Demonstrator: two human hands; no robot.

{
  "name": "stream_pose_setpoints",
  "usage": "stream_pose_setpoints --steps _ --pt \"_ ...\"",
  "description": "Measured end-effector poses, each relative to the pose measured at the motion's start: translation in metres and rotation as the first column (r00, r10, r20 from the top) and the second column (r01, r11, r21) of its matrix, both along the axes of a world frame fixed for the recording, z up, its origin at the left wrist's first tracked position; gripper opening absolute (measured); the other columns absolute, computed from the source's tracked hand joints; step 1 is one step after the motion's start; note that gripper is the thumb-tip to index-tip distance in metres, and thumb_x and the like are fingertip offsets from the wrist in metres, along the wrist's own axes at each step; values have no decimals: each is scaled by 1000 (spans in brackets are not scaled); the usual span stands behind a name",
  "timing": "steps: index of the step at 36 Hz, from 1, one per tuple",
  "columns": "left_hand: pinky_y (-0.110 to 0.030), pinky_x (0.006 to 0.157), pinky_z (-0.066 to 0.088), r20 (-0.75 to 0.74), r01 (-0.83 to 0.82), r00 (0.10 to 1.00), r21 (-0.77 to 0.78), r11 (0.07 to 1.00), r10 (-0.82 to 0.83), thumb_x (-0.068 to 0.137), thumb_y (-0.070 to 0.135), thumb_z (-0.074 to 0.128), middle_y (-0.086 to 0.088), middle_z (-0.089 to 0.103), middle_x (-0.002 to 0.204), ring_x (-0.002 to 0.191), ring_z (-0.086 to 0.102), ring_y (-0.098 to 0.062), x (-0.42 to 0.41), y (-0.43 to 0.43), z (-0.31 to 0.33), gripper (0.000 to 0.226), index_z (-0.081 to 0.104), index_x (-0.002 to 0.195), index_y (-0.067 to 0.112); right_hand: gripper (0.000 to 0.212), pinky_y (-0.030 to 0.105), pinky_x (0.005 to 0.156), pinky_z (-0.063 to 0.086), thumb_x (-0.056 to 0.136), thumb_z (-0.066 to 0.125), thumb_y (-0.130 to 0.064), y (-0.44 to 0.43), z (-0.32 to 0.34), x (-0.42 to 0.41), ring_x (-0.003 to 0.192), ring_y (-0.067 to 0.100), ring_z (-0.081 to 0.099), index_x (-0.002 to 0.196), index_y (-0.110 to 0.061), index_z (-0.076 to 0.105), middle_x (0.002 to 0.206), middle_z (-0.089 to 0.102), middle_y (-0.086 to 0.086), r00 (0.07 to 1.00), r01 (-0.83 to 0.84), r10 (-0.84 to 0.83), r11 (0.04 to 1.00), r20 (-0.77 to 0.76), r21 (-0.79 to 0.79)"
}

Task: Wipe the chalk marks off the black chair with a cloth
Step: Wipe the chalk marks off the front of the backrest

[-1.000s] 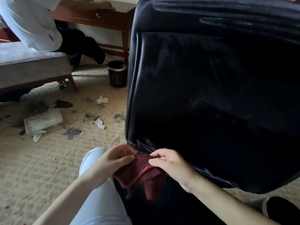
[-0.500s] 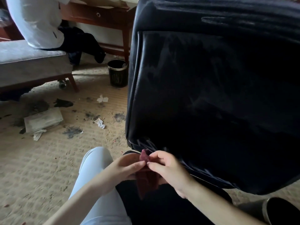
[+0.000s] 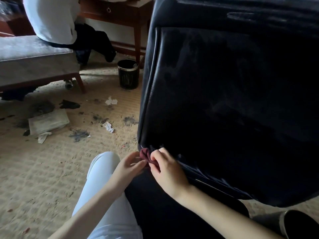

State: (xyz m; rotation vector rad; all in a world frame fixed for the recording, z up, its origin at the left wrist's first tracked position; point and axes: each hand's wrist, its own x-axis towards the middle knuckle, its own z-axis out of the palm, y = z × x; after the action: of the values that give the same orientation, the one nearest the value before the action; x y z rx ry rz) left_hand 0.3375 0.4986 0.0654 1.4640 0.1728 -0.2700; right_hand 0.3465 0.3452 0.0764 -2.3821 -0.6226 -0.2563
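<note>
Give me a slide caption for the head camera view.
Right hand pinches a dark red cloth against the lower corner of the black chair, left hand touching it, chalk marks nearby.
</note>
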Motion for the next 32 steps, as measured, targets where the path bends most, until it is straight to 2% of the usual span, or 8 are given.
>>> stream_pose_setpoints --steps 3,5,8,11,20,23,28,32 --pt "-27 77 57 -65 -164 985 -121 979 157 95 1 50 -12 70 95 84 69 -15 4 -1 -5 13 59 104 3 15 33 70 52 85 57 -17 2 13 9 86 23 60 98 -11 60 100 58 4 993 -54 63 994 100 -96" --pt "-36 85 54 -103 -287 956 -142 947 274 96 3 50 -17 68 100 93 66 -24 8 5 -13 12 57 106 0 18 37 75 53 86 56 -16 -4 35 15 91 27 61 100 -9 65 103 62 8 950 -96 150 975 273 -201" --pt "-30 75 54 -122 -391 919 -142 909 376 95 6 54 -14 66 90 90 64 -27 15 4 -17 2 56 94 6 16 45 93 45 82 60 -8 -20 82 30 101 33 60 94 -6 70 106 65 16 789 -61 250 941 561 -333" --pt "-20 56 54 -137 -458 887 -131 879 441 95 7 54 -9 62 81 74 65 -17 25 -12 -16 13 50 83 11 16 52 103 37 83 58 -7 -33 123 49 112 32 57 94 -7 70 112 65 16 658 58 262 918 706 -393" --pt "-45 75 57 -208 -628 778 -209 750 593 94 5 50 -19 51 109 99 61 -32 39 -51 -27 10 46 97 14 23 60 107 30 82 52 -2 -56 133 97 118 33 54 100 -9 65 121 62 18 577 221 335 814 745 -538" --pt "-39 68 58 -193 -669 743 -205 714 641 93 1 45 -14 53 102 89 60 -23 42 -71 -23 12 45 98 12 27 59 108 28 82 55 -2 -60 128 99 121 33 51 105 -9 66 124 60 18 569 212 336 822 751 -528" --pt "-44 81 49 60 -605 796 64 794 602 87 2 54 -13 55 94 84 54 -26 41 -132 -15 16 49 89 17 29 58 110 27 83 55 -3 -63 122 99 125 34 50 109 -8 68 130 58 18 573 196 333 831 749 -520" --pt "-37 77 39 153 -618 786 170 768 599 86 2 57 -8 47 89 77 45 -21 36 -161 -12 15 46 85 12 34 56 111 28 86 51 -5 -71 121 104 129 32 47 116 -10 67 136 54 16 568 190 363 815 739 -547"
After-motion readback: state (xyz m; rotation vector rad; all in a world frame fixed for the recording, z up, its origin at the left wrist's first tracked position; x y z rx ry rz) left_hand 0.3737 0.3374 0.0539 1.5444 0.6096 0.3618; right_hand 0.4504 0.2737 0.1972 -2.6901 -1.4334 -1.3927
